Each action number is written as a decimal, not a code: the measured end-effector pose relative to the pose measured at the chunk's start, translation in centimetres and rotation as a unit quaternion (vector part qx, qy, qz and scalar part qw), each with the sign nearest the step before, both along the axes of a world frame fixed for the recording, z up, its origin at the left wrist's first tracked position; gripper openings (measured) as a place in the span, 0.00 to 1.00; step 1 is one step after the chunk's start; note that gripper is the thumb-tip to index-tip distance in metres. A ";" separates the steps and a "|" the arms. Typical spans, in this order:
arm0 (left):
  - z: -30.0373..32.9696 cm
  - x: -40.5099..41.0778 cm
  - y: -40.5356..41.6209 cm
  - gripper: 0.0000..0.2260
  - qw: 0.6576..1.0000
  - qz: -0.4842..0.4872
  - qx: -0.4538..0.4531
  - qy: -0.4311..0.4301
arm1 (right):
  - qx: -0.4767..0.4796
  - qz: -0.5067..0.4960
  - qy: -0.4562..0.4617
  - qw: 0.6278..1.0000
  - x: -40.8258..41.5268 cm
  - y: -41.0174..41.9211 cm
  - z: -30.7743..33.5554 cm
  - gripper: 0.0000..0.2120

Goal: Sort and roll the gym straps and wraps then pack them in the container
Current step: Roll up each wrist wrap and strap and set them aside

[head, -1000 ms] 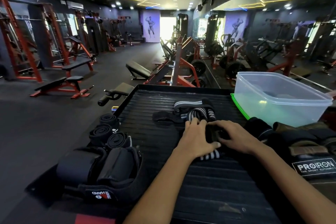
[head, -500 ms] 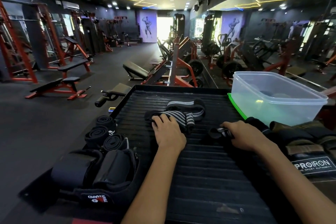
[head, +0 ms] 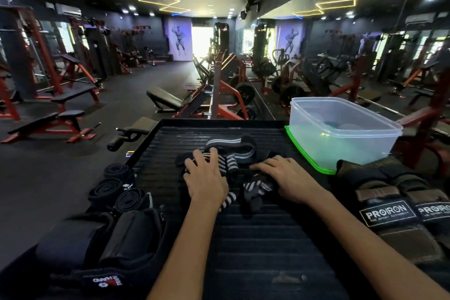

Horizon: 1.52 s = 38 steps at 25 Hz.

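My left hand (head: 205, 184) lies palm down on the ribbed black mat (head: 255, 246), fingers straight and a little spread, pressing flat on the loose black-and-white striped wrap (head: 229, 153) that sprawls toward twelve o'clock from my knuckles; one striped end pokes out from under my palm at about five o'clock. My right hand (head: 289, 181) sits just beside it at three o'clock, also palm down, fingers extended toward nine o'clock and resting on a second striped wrap (head: 255, 190), a bunched dark piece lying between my two hands; whether my thumb hooks under it I cannot tell. The clear plastic container (head: 341, 131) stands on its green lid (head: 309, 161) at about one o'clock from my right hand, near but not touching it; something dim shows through its wall, too blurred to name. At three o'clock from my right wrist lie the olive and black gloves (head: 394, 207) printed PROIRON. Over at nine o'clock from my left hand, three rolled black straps (head: 114, 190) sit side by side at the mat's edge, and toward seven o'clock lie bulky black padded pieces (head: 97, 246).
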<state>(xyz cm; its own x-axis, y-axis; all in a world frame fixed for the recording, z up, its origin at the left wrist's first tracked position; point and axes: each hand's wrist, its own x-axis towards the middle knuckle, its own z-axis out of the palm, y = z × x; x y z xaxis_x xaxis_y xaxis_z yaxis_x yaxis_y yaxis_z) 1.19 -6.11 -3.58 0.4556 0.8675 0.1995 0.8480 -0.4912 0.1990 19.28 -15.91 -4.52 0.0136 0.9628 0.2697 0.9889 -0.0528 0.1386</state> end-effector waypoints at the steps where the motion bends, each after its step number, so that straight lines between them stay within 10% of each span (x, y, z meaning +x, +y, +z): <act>1: 0.1 -0.1 0.0 0.29 1.000 0.004 0.001 0.007 | -0.035 -0.034 -0.021 0.999 0.4 0.0 -0.1 0.27; 12: -0.7 -0.1 0.2 0.33 0.998 0.014 -0.053 0.026 | -0.033 -0.217 0.086 0.972 2.9 -1.3 -0.1 0.38; 18: -0.3 0.2 -0.2 0.34 0.995 -0.029 -0.087 -0.032 | 0.104 -0.128 0.173 0.971 0.6 -1.4 1.3 0.14; 22: -0.7 1.1 -0.7 0.33 0.982 -0.141 -0.100 -0.073 | -0.114 -0.134 0.214 0.961 0.8 -0.7 1.0 0.27; 26: -1.6 2.2 -1.6 0.31 0.965 -0.238 -0.103 -0.051 | -0.034 -0.148 0.060 0.987 3.1 -0.6 -0.2 0.27; 32: -2.0 2.7 -2.0 0.28 0.929 -0.304 -0.157 -0.140 | 0.024 0.049 0.404 0.913 -0.1 -1.2 0.7 0.35; 38: -0.9 2.8 -1.4 0.19 0.875 -0.210 -0.263 -0.348 | -0.047 0.036 0.354 0.933 -0.9 -0.8 -0.3 0.54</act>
<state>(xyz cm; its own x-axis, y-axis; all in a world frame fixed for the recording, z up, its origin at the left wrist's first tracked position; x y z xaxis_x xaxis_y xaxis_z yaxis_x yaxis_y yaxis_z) 3.94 -7.47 -4.53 0.6835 0.7075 0.1795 0.1970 -0.4156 0.8880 18.37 -16.68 -4.84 0.0908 0.9870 0.1329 0.8351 -0.0028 -0.5501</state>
